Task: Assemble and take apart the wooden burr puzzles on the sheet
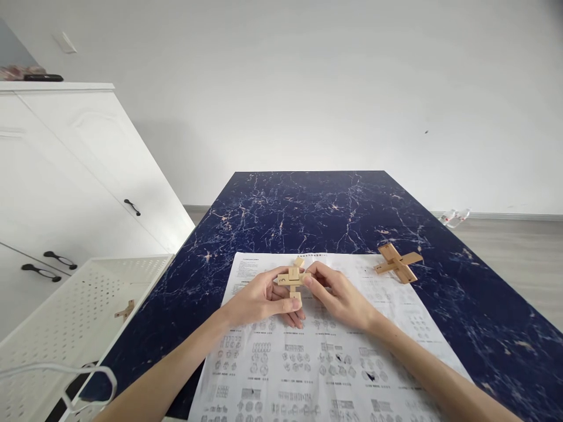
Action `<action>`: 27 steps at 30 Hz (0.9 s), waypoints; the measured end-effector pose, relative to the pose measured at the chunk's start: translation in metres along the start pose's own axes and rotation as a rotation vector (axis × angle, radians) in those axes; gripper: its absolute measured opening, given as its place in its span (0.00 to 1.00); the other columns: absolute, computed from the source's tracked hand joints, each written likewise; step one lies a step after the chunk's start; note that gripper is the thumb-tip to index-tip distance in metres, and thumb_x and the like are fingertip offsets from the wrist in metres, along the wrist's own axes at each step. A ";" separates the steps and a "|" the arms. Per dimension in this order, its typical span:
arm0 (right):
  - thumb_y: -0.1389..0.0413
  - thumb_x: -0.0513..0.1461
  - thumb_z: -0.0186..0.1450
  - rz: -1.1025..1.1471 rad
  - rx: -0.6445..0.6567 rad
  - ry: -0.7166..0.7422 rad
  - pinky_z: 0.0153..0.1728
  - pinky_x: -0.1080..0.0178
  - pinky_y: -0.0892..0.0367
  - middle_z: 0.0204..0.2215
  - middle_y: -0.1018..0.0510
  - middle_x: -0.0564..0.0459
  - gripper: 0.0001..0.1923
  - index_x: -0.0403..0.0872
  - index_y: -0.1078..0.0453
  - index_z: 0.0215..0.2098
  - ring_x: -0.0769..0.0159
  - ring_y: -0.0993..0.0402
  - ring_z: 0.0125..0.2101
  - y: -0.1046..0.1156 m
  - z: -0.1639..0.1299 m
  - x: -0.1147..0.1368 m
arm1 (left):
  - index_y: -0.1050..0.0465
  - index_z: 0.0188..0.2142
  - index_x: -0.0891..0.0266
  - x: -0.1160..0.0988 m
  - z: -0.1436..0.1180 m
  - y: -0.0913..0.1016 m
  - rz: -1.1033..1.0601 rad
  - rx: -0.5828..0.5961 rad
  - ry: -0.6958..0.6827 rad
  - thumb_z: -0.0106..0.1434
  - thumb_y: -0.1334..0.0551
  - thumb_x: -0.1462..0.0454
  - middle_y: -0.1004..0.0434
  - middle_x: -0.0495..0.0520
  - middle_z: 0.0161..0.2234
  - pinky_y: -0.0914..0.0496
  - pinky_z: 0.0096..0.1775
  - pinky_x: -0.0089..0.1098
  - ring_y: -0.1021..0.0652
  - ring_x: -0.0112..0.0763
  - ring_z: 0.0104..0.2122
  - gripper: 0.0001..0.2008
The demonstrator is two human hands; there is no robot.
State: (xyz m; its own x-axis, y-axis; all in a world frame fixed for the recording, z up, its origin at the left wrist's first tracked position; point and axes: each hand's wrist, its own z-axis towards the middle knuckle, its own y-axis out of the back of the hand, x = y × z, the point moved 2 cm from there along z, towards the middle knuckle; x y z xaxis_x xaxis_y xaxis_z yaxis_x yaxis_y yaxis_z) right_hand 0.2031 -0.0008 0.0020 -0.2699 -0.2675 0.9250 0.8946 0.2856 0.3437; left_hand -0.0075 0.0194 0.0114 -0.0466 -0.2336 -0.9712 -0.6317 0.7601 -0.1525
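Observation:
Between my hands is a wooden interlocking puzzle of pale notched sticks, with dark numbers marked on some pieces. My left hand is wrapped under it, the thumb pressed on its lowest piece. My right hand pinches the right end of the puzzle with thumb and forefinger. Under both hands lies a printed instruction sheet with rows of small puzzle drawings. A second, cross-shaped wooden puzzle, browner in tone, rests at the sheet's upper right corner.
The dark blue marbled table reaches toward a white wall. On the left stand a white cabinet and a perforated white bin holding another wooden piece. A white cable loops near the table's lower left.

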 end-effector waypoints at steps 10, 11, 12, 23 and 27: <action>0.52 0.60 0.77 0.082 0.008 -0.095 0.26 0.61 0.45 0.22 0.38 0.61 0.25 0.51 0.38 0.34 0.66 0.44 0.23 -0.003 0.001 -0.006 | 0.40 0.71 0.59 -0.002 0.001 -0.004 0.066 -0.051 -0.020 0.69 0.27 0.54 0.14 0.58 0.38 0.17 0.39 0.41 0.11 0.46 0.36 0.38; 0.52 0.61 0.77 0.084 0.007 -0.098 0.26 0.62 0.45 0.22 0.38 0.61 0.25 0.51 0.38 0.34 0.67 0.44 0.23 -0.003 0.001 -0.007 | 0.39 0.71 0.59 -0.001 0.001 -0.004 0.070 -0.052 -0.020 0.69 0.27 0.54 0.14 0.58 0.38 0.17 0.39 0.41 0.11 0.46 0.36 0.38; 0.52 0.61 0.77 0.083 0.006 -0.099 0.26 0.62 0.45 0.22 0.39 0.61 0.26 0.51 0.38 0.34 0.67 0.44 0.23 -0.003 0.001 -0.007 | 0.39 0.71 0.59 -0.001 0.002 -0.004 0.071 -0.053 -0.020 0.69 0.27 0.54 0.14 0.58 0.38 0.17 0.39 0.41 0.11 0.46 0.36 0.38; 0.47 0.51 0.78 -0.214 -0.241 0.100 0.48 0.48 0.25 0.50 0.24 0.43 0.15 0.52 0.31 0.54 0.52 0.23 0.47 0.000 0.002 -0.010 | 0.37 0.66 0.59 -0.007 0.003 0.003 0.039 -0.275 -0.040 0.70 0.30 0.51 0.14 0.58 0.39 0.18 0.36 0.36 0.13 0.39 0.32 0.32; 0.40 0.45 0.74 -0.458 -0.164 0.216 0.62 0.36 0.32 0.66 0.34 0.41 0.25 0.59 0.37 0.67 0.41 0.35 0.66 -0.009 0.003 -0.018 | 0.37 0.65 0.60 -0.006 0.005 0.007 0.033 -0.442 -0.052 0.70 0.30 0.48 0.15 0.57 0.39 0.18 0.37 0.37 0.13 0.39 0.31 0.33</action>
State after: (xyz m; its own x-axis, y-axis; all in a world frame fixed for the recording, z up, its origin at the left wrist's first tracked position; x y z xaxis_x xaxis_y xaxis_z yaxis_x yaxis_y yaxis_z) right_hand 0.1992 0.0040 -0.0171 -0.5824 -0.5190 0.6257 0.7508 -0.0484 0.6587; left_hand -0.0083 0.0291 0.0151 -0.0406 -0.1746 -0.9838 -0.9012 0.4317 -0.0394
